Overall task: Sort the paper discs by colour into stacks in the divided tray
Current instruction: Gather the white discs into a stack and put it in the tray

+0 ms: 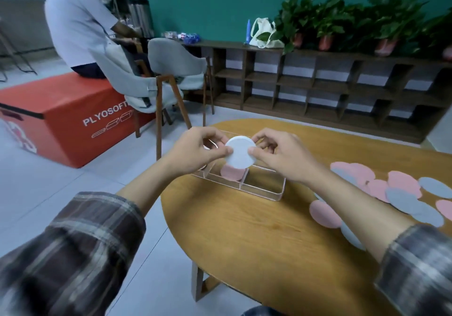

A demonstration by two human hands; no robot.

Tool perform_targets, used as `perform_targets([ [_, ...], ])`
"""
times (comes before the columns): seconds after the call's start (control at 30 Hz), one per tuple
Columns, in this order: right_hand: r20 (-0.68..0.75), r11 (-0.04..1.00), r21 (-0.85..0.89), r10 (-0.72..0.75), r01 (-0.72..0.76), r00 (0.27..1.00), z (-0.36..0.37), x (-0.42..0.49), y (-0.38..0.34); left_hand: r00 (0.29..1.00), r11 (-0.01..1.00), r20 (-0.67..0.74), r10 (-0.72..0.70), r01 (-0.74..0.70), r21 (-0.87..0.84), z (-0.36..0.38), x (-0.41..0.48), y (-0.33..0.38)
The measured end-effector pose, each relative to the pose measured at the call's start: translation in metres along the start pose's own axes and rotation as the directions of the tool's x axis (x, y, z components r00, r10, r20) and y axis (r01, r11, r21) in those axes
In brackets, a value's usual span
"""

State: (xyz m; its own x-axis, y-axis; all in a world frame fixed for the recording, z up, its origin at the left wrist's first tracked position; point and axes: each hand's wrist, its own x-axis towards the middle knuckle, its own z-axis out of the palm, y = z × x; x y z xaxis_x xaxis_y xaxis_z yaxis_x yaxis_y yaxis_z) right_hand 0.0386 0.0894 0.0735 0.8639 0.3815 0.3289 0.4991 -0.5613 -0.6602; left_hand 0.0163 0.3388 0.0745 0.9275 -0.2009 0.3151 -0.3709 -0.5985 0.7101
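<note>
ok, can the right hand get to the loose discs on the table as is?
Probably, once freed: right hand and left hand both pinch the pale disc above the tray; the loose discs lie uncovered to its right.

The held disc [240, 153] hides most of the pink stack [231, 173] in the tray [265, 191].

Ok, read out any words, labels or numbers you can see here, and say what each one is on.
"PLYOSOFT": white capitals on the side of the red box; the grey chair hides anything after it.
White marking on the box's left face: blurred, unreadable.
The packets on the shelf unit: too small to read.
No text on the paper discs or the divided tray.
</note>
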Motion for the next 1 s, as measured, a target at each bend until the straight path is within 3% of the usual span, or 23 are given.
perform_targets([
  [0.3, 0.012, 0.999, 0.018, 0.041, -0.041, 0.999, 0.059, 0.088, -0.001, 0.984, 0.990, -0.125, -0.129, 0.136, 0.044, -0.034, 0.044, -0.067],
  [0.6, -0.011, 0.985, -0.067, 0.156, -0.156, 0.988, 0.098, 0.141, 0.025, 0.972, 0.970, -0.116, -0.206, 0.218, 0.105, -0.032, 0.084, -0.112],
  [1.0, 0.041, 0.949, -0.167, 0.279, -0.269, 0.959, 0.118, 0.162, 0.040, 0.972, 0.938, -0.129, -0.195, 0.224, 0.264, -0.010, 0.102, -0.138],
])
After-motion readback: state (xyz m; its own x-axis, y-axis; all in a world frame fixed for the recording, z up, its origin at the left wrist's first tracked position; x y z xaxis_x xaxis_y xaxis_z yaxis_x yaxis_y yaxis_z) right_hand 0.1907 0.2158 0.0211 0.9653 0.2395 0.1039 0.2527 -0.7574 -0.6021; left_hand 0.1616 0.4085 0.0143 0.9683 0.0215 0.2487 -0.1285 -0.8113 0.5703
